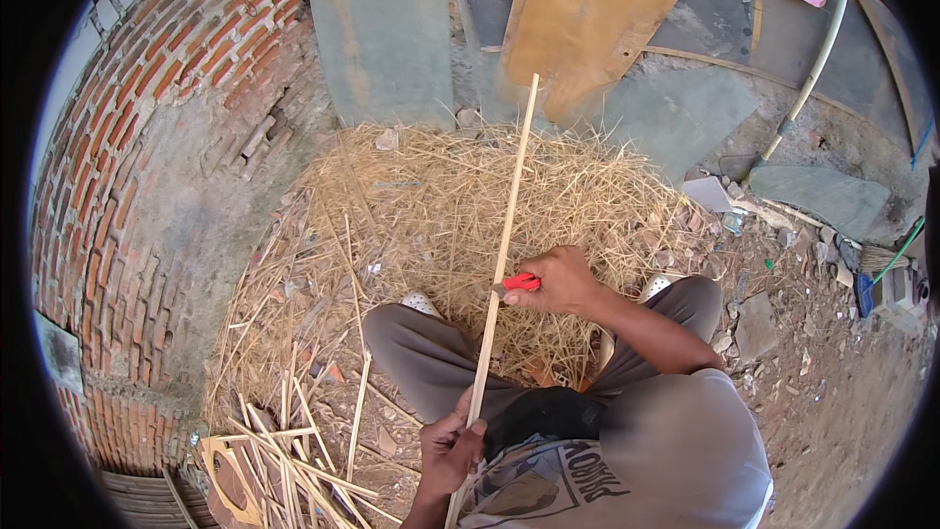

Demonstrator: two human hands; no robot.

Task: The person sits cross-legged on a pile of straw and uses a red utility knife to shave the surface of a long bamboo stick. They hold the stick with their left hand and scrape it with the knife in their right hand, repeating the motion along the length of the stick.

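A long, pale strip of split bamboo or wood (513, 194) slants up and away from my lap. My left hand (452, 446) is closed around its lower part, thumb on top. Farther up, my right hand (558, 281) grips a red-handled knife (521, 281). The short blade touches the strip's right edge about midway along it. Most of the knife's handle is hidden inside my fist. Under the strip and between my crossed legs lies a heap of dry shavings (421, 206).
Several pale strips (284, 460) are piled at the lower left near a brick wall (127, 186). Grey slabs (382, 44) and a brown board (597, 10) lean at the back. A pale pole (818, 59) and a green-handled broom (886, 260) stand right, among rubble.
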